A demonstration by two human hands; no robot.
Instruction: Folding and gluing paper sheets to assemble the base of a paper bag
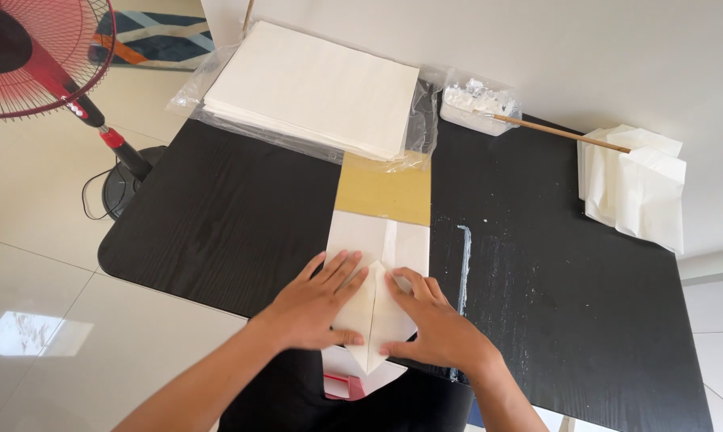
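Hands flat, fingers spread: left hand (313,304) and right hand (429,324) press folded white paper (375,300) at 6 o'clock of black table (217,216) | nothing gripped | advice: I think keep flap edges meeting on centre line, then crease firmly.

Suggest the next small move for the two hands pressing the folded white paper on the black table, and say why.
Probably run both hands outward to crease. The left hand and right hand lie flat on the folded white paper sheet, whose two flaps meet at a centre line and form a point toward the person, so the folds look placed.
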